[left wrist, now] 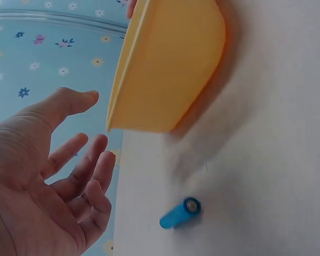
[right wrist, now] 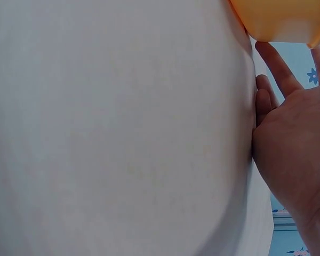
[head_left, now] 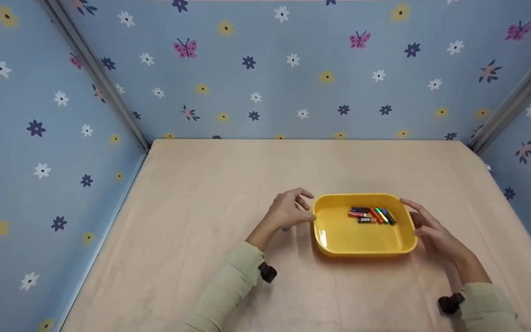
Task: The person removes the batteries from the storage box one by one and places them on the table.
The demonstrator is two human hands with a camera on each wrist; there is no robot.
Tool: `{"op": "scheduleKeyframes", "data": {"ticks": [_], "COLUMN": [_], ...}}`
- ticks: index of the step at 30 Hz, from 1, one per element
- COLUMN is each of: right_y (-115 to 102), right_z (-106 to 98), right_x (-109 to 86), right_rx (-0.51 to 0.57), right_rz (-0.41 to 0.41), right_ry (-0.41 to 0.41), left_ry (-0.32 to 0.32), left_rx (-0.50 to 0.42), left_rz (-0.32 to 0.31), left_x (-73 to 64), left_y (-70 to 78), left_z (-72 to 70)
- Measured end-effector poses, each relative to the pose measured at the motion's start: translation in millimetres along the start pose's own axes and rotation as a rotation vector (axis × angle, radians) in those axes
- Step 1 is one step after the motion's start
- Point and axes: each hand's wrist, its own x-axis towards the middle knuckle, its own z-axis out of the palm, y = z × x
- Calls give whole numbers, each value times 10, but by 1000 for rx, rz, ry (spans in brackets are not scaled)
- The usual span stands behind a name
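A yellow plastic tray (head_left: 339,237) with a raised rim sits on the table, holding several small batteries (head_left: 366,220) in red, black, green and blue toward its right half. Beside its left wall is my left hand (head_left: 289,208), fingers loosely bent and spread; the left wrist view shows a gap between fingertips and tray. At the opposite end, my right hand (head_left: 436,235) reaches along the right wall, its straight fingers touching the outside of the tray. A blue battery (left wrist: 180,213) lies on the table below my left hand, mostly hidden by it in the head view.
A beige cloth covers the table (head_left: 210,184). Blue walls (head_left: 274,69) with flowers and butterflies close it in at the back, left and right, with metal posts (head_left: 104,83) at the corners. Black wrist cameras (head_left: 268,272) are strapped over the green sleeves (head_left: 228,286).
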Motion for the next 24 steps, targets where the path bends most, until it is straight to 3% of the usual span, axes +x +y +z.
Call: {"op": "scheduleKeyframes", "data": {"ticks": [8, 13, 17, 24], "right_y": [5, 24, 39, 24], "right_z": [-8, -29, -42, -30], "right_x": [-13, -26, -21, -20], "right_rx": [-39, -17, 5, 5], "right_rz": [-7, -64, -98, -87], "right_ry": [-5, -13, -23, -22], "left_ry": [-58, -93, -138, -247], "left_rx": [-28, -37, -50, -56], "left_rz": [30, 74, 111, 152], "left_x": [130, 183, 215, 319], "left_y": [221, 352, 433, 500], "left_z": [166, 243, 298, 342]}}
